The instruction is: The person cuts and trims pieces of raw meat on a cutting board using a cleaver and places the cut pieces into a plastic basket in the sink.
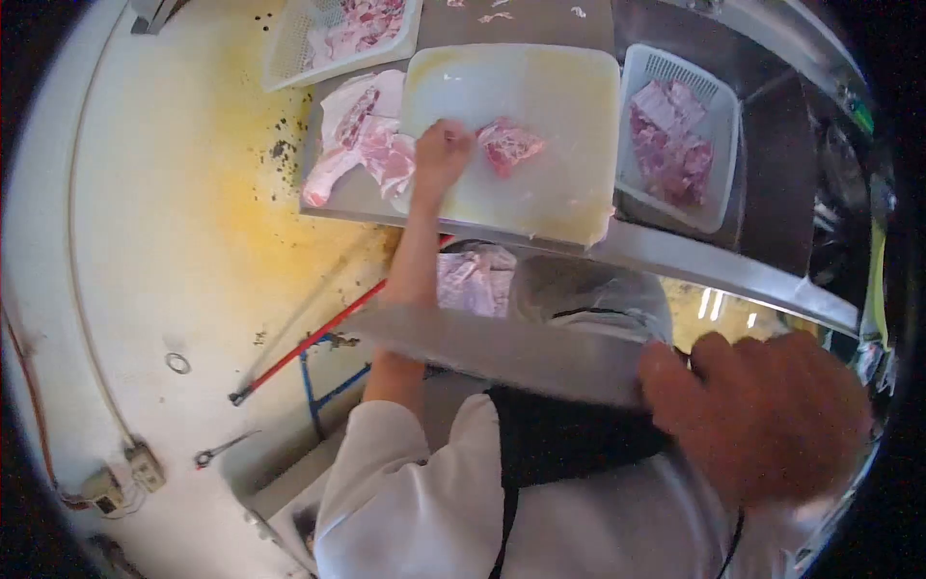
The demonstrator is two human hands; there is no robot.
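My right hand (762, 415) is raised close to the camera, its fingers wrapped around the handle of a large knife (511, 349). The broad blade points left, passing in front of my left forearm. My left hand (445, 152) is closed at the left part of the white cutting board (569, 207); what its fingers hold, if anything, cannot be made out. Just right of it a small piece of raw meat (509, 149) lies on the board. Larger bone-in meat pieces (365, 135) lie left of the hand, partly touching the board's edge.
A white perforated basket (730, 145) with cut meat stands right of the board. Another white basket (289, 53) with meat is at the upper left. Meat scraps (497, 16) lie behind the board. Below the counter edge is a container with meat (476, 280), beside a clear plastic bag (588, 289).
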